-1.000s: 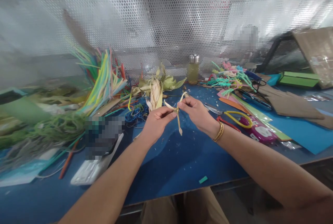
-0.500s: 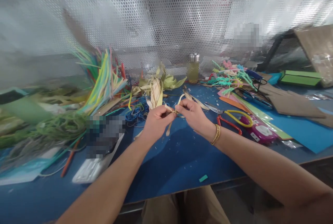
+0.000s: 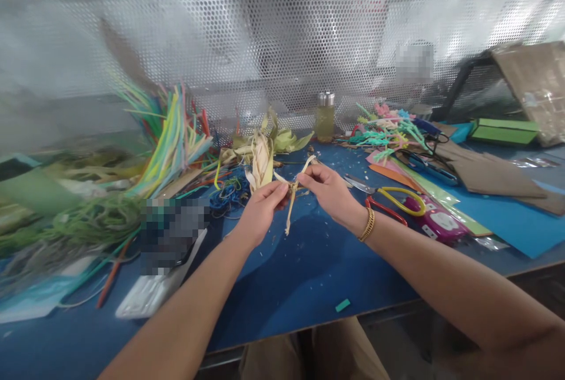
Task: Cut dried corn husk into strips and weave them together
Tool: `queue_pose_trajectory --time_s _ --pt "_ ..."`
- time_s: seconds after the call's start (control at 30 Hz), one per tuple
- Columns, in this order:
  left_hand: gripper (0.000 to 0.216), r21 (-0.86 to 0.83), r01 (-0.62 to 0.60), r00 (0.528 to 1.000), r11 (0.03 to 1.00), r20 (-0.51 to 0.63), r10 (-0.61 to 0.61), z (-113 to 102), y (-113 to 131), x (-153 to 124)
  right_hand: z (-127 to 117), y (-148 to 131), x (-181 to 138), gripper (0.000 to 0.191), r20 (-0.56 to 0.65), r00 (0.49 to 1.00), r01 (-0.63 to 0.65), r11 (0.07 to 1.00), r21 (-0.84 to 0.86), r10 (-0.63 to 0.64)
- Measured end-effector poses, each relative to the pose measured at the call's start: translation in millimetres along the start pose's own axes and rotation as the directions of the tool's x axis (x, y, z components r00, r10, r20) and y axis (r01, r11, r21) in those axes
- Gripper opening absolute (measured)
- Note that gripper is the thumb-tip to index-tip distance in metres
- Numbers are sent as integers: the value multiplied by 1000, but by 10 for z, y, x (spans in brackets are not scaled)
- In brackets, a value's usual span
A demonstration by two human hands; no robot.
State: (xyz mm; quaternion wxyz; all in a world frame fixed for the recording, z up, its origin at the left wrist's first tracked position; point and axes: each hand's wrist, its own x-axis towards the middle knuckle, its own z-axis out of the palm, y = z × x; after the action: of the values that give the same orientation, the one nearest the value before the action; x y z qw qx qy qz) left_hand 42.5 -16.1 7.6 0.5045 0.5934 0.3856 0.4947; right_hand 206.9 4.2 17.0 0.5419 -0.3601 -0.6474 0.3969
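Over the middle of the blue table, my left hand [image 3: 266, 203] pinches a pale strip of corn husk [image 3: 291, 210] between thumb and fingers. My right hand [image 3: 325, 187], with a gold bracelet [image 3: 368, 225] at its wrist, is closed on the same husk close by, thumb against fingertip. One husk end hangs down between the hands, and another sticks up above my right fingers. A knot-like spot sits where the pieces cross, too small to make out. Just behind my left hand stands a bundle of dry corn husks [image 3: 262, 159], with greener husks [image 3: 289, 140] beyond it.
Scissors [image 3: 397, 200] with yellow and red handles lie right of my right hand, by a purple object [image 3: 436, 221]. Behind stands a glass jar [image 3: 325, 118]. Coloured pipe cleaners [image 3: 172, 142] and green cord [image 3: 97, 215] crowd the left. A perforated metal screen [image 3: 300, 33] closes the back.
The husk strip now hangs lower and shows more between my hands. My left hand has shifted slightly down and its fingers have moved along the husk. The whole view has swung slightly.
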Motion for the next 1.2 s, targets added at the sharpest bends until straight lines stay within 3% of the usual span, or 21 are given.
queue_pose_trajectory --time_s 0.23,0.43,0.57,0.67,0.77,0.8,0.87,0.9,0.97,1.07,1.2 --pt "16 60 -8 999 998 38 5 28 99 -34 -3 34 -4 27 -15 999 30 999 -31 -30" --pt "19 194 -71 997 978 -19 76 30 126 -41 29 38 -43 28 -35 995 96 994 -56 -98" --pt "21 344 -141 985 928 -44 166 15 132 -34 115 52 -80 30 -53 999 10 1000 4 -10" --pt "21 401 -161 979 902 -49 197 -1 135 -23 112 84 -57 32 15 999 -53 998 40 53" --pt "19 351 -79 996 933 -18 91 -4 138 -20 -10 88 23 24 40 999 -31 999 -30 32" --pt "19 327 -40 999 944 1 42 -1 141 -21 -66 74 53 21 -16 1000 15 997 -74 -16" --pt "19 292 26 999 956 34 -37 6 151 -30 -170 25 102 37 -147 974 140 966 -218 -174" --pt "19 279 51 997 959 43 -66 9 158 -36 -207 -4 116 43 -151 956 197 929 -312 -253" --pt "18 256 103 991 961 62 -123 15 172 -50 -240 -56 121 32 -26 947 276 849 -451 -321" --pt "15 180 186 974 966 96 -206 20 178 -65 -198 -76 88 8 186 949 312 841 -443 -254" --pt "22 13 273 959 962 81 -273 28 130 -50 -115 -39 43 14 190 975 167 952 -258 -119"
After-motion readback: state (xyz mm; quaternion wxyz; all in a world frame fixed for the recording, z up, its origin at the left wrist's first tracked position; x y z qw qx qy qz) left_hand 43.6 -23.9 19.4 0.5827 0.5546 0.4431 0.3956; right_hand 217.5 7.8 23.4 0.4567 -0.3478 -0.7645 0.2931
